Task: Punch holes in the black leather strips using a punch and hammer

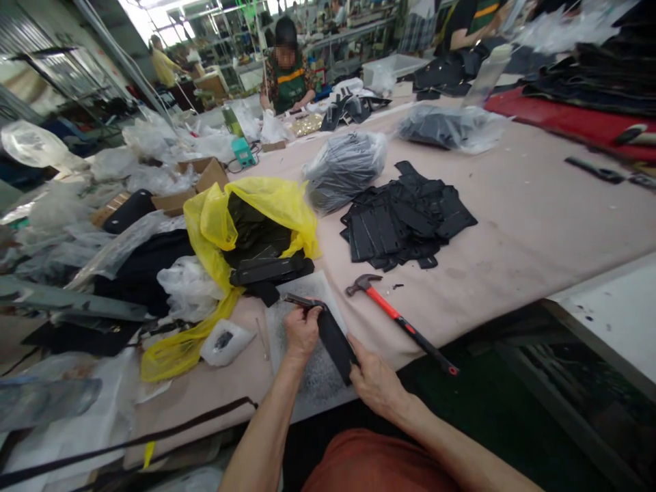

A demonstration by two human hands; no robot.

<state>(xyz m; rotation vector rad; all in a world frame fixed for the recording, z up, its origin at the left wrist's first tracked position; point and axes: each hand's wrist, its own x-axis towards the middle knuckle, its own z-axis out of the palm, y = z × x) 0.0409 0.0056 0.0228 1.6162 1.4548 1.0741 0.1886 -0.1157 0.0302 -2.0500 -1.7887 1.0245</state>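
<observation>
A flat black strip-like piece (pixel 337 347) is held slantwise over a white speckled board (pixel 302 404). My left hand (pixel 302 333) is closed at its upper end, where a thin dark, shiny bar-like part juts left past the fingers; whether it is a separate thing I cannot tell. My right hand (pixel 376 379) grips the lower right edge, thumb on top. Right of the board lies a claw hammer (pixel 394 314) with a red and black handle. A heap of black flat pieces (pixel 404 217) sits beyond it. Dark pieces (pixel 256 236) fill an open yellow plastic bag (pixel 205 222).
Clear bags of dark pieces (pixel 346 167) stand farther back. A small white container (pixel 225 342) is left of the board. Crumpled plastic and a cardboard box (pixel 211 176) crowd the left side. A co-worker (pixel 288 72) sits across the table. The table's front edge runs below the hammer.
</observation>
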